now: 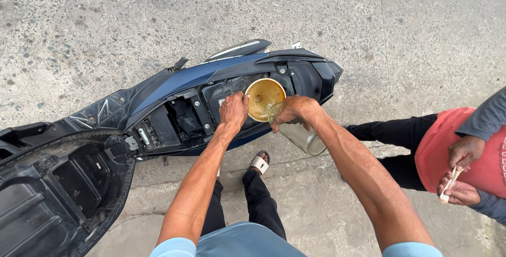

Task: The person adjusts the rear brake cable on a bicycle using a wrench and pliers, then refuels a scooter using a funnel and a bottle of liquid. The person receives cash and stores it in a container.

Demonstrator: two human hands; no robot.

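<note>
Around my work I see a dark blue scooter [179,86] parked on rough, speckled concrete pavement [105,15], its black seat [47,194] swung up and open at the lower left, baring the ribbed plastic underside. To my right a second person in a red top [448,141] stands close, both of their hands [461,175] busy with a slip of paper; they are clear of my arms. My sandalled foot [259,162] shows beside the scooter's body.

My left hand [233,110] has its fingers closed on the rim of a round, yellowish funnel [263,98] seated in the black rear compartment. My right hand [292,110] grips a clear glass bottle [300,135] by its neck, tilted with its mouth at the funnel's edge and its smooth, rounded body angled back toward me.
</note>
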